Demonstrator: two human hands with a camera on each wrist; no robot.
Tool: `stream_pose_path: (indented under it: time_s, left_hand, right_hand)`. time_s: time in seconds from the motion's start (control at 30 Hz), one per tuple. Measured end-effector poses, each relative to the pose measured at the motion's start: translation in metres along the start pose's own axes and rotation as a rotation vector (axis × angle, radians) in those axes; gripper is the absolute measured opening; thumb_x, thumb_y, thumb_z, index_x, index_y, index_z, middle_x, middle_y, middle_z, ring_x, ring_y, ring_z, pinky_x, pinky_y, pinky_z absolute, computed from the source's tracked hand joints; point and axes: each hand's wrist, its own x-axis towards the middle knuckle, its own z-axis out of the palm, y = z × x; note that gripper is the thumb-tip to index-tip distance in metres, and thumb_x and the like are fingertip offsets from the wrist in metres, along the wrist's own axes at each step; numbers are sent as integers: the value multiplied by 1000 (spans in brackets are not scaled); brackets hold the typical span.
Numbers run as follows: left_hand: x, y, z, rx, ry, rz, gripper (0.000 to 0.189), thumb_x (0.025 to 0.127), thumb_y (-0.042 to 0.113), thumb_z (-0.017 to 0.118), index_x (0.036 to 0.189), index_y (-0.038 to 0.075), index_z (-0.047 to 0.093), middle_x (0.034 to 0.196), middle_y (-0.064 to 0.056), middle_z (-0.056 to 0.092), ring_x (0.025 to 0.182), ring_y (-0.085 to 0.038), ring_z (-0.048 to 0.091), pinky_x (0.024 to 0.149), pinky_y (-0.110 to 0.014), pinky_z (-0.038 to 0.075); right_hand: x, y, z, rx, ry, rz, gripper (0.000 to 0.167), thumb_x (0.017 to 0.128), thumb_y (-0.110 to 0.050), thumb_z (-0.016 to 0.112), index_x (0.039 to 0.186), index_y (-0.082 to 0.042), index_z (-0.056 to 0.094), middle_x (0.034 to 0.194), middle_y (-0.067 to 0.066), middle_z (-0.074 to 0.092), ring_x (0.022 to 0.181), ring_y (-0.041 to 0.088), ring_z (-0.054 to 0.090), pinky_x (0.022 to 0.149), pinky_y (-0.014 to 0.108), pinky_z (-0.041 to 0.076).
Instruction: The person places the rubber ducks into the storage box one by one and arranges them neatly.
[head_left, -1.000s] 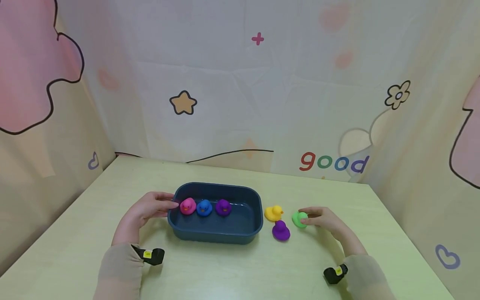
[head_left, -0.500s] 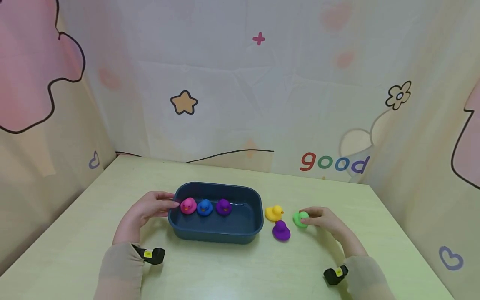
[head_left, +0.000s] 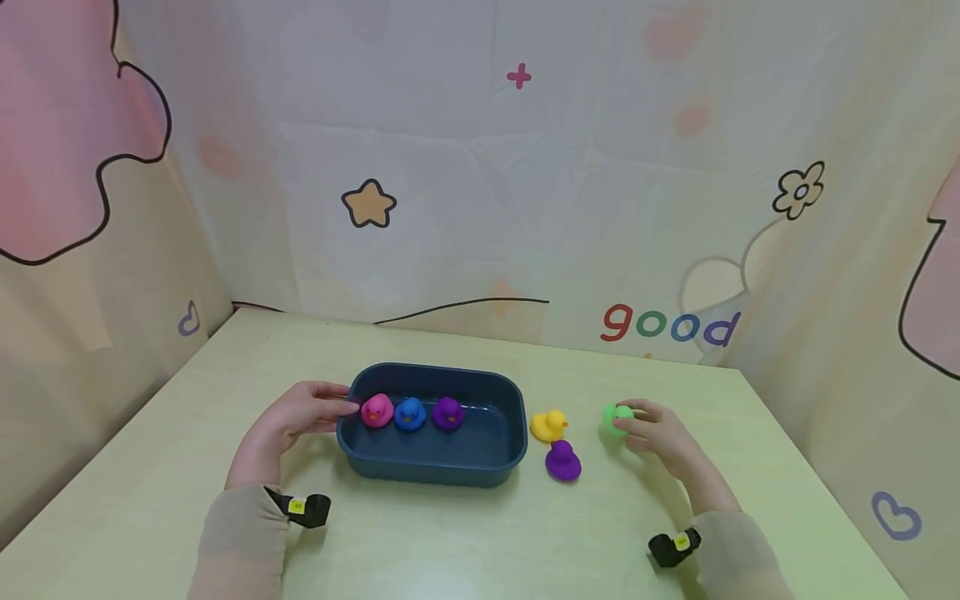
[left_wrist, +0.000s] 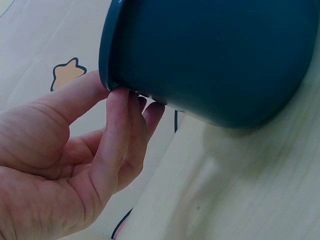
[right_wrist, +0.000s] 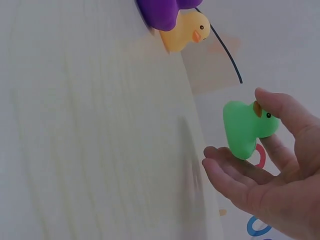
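My left hand (head_left: 302, 410) pinches the left rim of a dark blue plastic basin (head_left: 435, 468), one digit over the edge and the others against the outer wall. The left wrist view shows this grip on the basin's end (left_wrist: 210, 60). Inside the basin sit a pink rubber duck (head_left: 377, 412), a blue one and a purple one. On the right, my right hand (head_left: 663, 435) holds a green rubber duck (head_left: 617, 418) by the head between thumb and fingers. In the right wrist view the green duck (right_wrist: 241, 129) hangs above the tabletop.
Between the basin and my right hand, a yellow rubber duck (head_left: 549, 426) and a second purple duck (head_left: 562, 462) sit close together on the pale tabletop (head_left: 420, 542). A printed cloth (head_left: 450, 167) rises behind the table and at both sides.
My right hand has lifted the green duck off the tabletop and moved it slightly back and to the right. My left hand and the basin stay in place.
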Motion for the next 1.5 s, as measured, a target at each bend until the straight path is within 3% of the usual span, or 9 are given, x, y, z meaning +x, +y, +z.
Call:
stream_pose_path:
  time_s: [0.27,0.57,0.9,1.23,1.5]
  left_hand:
    - [0,0,-1,-4,-4,6,62,92,21,67,139,-11,42,133,-28,54,94,-18,66,83,-27,58]
    - [-1,1,-2,-6,-2,-2,61,92,20,66,139,-11,42,132,-28,54,94,-18,66,84,-27,58]
    - [-1,-1,-3,-13,3,2,61,92,20,67,138,-11,43,130,-26,56,90,-16,65,81,-25,58]
    - [-1,-2,-3,-14,4,1,59,93,19,66,139,-10,43,132,-27,55,90,-15,66,84,-28,58]
    - [0,0,-2,-23,-1,10,61,92,20,68,139,-10,43,131,-27,56,91,-17,66,82,-27,58]
  right_hand:
    - [3,3,-2,111,-16,-7,58,95,-19,62,140,9,38,129,18,50,94,3,60,88,24,55]
    - [4,4,3,115,-12,1,59,94,-16,64,142,9,39,136,24,46,96,2,58,90,20,53]
    - [5,0,6,134,-35,-25,68,96,-16,61,151,4,26,148,33,32,98,0,58,92,21,52]
    - [8,-14,15,139,-14,-51,56,96,-16,62,139,8,35,124,13,53,94,2,61,87,17,53]
    - [13,-35,27,132,-37,-80,54,96,-18,61,137,8,37,119,9,55,93,5,62,87,18,54]
